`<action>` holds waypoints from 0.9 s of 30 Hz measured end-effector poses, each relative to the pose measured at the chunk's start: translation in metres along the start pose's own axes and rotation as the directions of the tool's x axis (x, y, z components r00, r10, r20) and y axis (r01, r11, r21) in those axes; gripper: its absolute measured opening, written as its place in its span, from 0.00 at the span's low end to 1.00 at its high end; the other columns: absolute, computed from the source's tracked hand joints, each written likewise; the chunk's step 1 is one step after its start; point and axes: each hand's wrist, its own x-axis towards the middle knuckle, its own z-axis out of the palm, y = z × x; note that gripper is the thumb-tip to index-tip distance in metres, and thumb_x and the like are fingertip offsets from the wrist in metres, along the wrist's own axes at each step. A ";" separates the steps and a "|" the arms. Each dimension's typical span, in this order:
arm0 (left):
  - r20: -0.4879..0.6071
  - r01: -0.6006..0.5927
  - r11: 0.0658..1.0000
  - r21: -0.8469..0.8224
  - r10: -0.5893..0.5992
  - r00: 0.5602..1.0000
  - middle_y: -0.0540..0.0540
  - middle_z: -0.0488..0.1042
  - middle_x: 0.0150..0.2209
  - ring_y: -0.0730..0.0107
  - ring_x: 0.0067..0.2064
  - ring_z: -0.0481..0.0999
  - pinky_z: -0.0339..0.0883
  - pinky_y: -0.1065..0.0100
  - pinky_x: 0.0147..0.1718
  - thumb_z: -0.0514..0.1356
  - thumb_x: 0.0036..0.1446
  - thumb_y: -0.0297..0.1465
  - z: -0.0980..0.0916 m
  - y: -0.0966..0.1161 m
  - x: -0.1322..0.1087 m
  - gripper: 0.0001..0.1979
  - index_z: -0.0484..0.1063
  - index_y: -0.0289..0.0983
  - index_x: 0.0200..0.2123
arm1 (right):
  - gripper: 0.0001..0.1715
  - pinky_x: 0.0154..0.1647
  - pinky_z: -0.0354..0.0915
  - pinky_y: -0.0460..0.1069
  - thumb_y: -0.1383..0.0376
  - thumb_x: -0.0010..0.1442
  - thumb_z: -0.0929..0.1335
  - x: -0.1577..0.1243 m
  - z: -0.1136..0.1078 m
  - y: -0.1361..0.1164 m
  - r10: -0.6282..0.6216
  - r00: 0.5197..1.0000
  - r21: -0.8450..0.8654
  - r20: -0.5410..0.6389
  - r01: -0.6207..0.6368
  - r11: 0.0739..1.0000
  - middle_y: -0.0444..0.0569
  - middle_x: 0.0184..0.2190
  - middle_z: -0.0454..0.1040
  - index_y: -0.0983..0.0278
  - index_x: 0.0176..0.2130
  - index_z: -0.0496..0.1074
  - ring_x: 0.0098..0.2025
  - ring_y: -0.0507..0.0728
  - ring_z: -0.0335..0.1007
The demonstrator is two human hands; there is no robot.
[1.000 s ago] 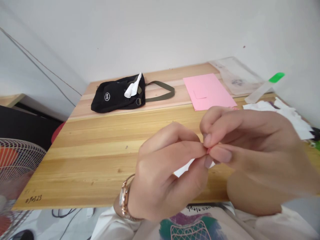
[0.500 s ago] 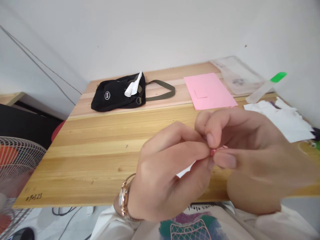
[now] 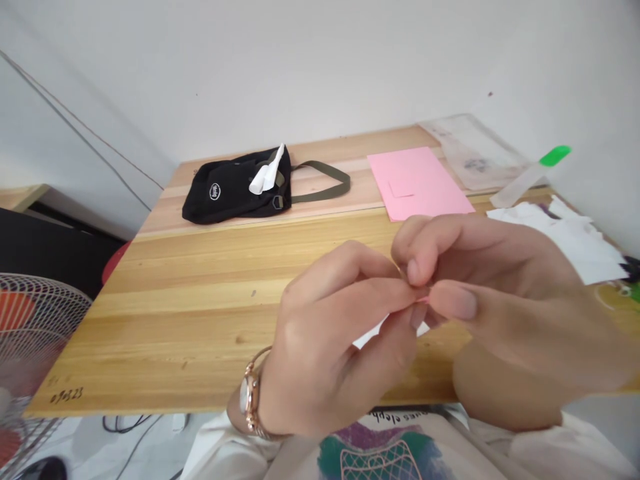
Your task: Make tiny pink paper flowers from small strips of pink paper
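My left hand (image 3: 340,333), with a watch (image 3: 249,393) on its wrist, is closed in a pinch. A sliver of a small pink strip (image 3: 425,299) shows at its thumb and index tips; its full shape is hidden. My right hand (image 3: 490,287) meets it from the right, fingers curled and thumb pressed close to the strip's right end. White paper (image 3: 370,335) shows through the gap below my left fingers; whether it lies on the table or is held, I cannot tell. Both hands are above the table's front edge.
On the wooden table (image 3: 165,313) lie a black bag (image 3: 235,190), a pink paper sheet (image 3: 420,180), a clear plastic sleeve (image 3: 465,147), a green-capped tube (image 3: 525,177) and torn white paper (image 3: 570,240). A fan (image 3: 40,333) stands at the left.
My right thumb has risen slightly, and its fingertips have shifted around the pink strip. Less of the pink shows now. My left hand has barely moved.
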 end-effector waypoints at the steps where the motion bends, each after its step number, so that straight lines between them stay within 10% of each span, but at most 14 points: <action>1: -0.001 0.006 1.000 0.012 -0.006 1.000 0.47 0.70 0.28 0.75 0.28 0.69 0.69 0.72 0.25 0.56 0.49 0.21 0.000 0.000 0.000 0.06 0.72 0.35 0.28 | 0.05 0.18 0.60 0.45 0.61 0.50 0.68 0.000 0.000 0.000 -0.007 1.000 -0.014 -0.014 0.007 1.000 0.45 0.22 0.67 0.61 0.27 0.70 0.23 0.50 0.62; 27: -0.040 -0.009 0.999 -0.050 0.007 0.999 0.46 0.69 0.29 0.73 0.29 0.69 0.66 0.70 0.24 0.58 0.47 0.21 0.002 -0.004 -0.004 0.05 0.71 0.34 0.29 | 0.05 0.23 0.65 0.48 0.67 0.47 0.70 -0.006 0.000 -0.002 -0.183 0.979 -0.242 -0.095 0.156 0.958 0.46 0.26 0.70 0.58 0.29 0.72 0.29 0.54 0.67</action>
